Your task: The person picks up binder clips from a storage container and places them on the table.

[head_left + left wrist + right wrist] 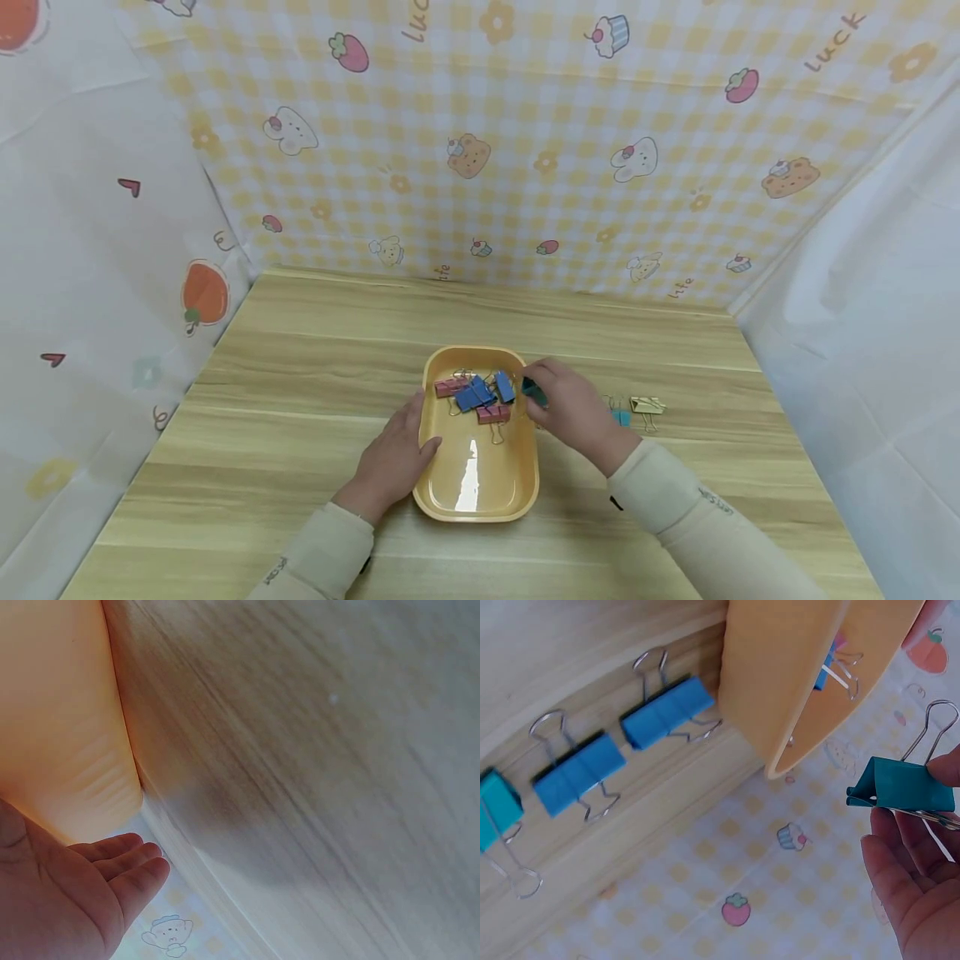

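Note:
My left hand [393,454] rests along the left side of a yellow-orange plastic tray [476,518], its thumb at the rim. In the left wrist view its fingers [139,881] look straight beside the tray wall. Above the tray's right rim my right hand [573,408] pinches a teal binder clip [911,784] between thumb and fingers. Inside the tray's far half lie pink binder clips [492,414] and blue binder clips [504,387], some overlapping.
Right of the tray, a yellow binder clip [647,405] and a light blue one [621,417] lie on the wooden table [300,350]. The right wrist view shows blue clips [577,774] and a teal clip [496,810] in a row. A patterned cloth [480,200] hangs behind.

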`<state>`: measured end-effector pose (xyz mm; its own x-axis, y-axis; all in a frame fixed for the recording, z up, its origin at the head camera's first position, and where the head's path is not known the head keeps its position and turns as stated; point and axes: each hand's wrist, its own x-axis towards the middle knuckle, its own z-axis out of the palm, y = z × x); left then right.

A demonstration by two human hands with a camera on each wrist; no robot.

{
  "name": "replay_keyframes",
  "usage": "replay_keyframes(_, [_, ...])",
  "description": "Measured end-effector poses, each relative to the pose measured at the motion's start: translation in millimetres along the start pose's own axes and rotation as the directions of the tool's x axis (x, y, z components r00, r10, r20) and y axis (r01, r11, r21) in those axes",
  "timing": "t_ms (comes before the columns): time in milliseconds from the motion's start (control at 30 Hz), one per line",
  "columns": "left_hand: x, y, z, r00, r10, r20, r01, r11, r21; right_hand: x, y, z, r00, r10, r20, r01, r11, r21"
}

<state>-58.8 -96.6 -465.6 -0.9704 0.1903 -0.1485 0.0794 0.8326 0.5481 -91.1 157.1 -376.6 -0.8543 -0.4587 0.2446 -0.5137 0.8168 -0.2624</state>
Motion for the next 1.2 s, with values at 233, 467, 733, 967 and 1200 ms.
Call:
replay_keyframes(233, [0.1,0.3,0.3,1.0,-0.004,0.002,0.004,1.0,0.005,-3.9,18,-10,0.999,0.044,-0.023,-0.045,0.999,-0.025])
replay_keyframes(467, [-0.5,-0.1,-1.3,1.0,-0.011,0.007,0.011,1.0,-0.004,-8.9,39,-17,0.998,0.054,-0.018,-0.055,0.996,-0.065])
replay_keyframes(733, [-0.2,0.6,-1.8,1.0,-0.003,0.009,0.003,1.0,-0.004,-12.3,61,-25,0.998,0.056,0.001,-0.056,0.993,-0.102])
replay_keyframes(967, [0.5,0.4,-1.4,1.0,-0.021,0.018,0.021,1.0,-0.007,-16.2,80,-29,0.997,0.083,0.011,-0.081,0.99,-0.118])
replay_keyframes(1200, [-1.4,3.2,-3.5,1.0,-0.021,0.019,0.022,1.0,-0.015,-21.9,98,-33,0.99,0.134,0.032,-0.129,0.984,-0.125])
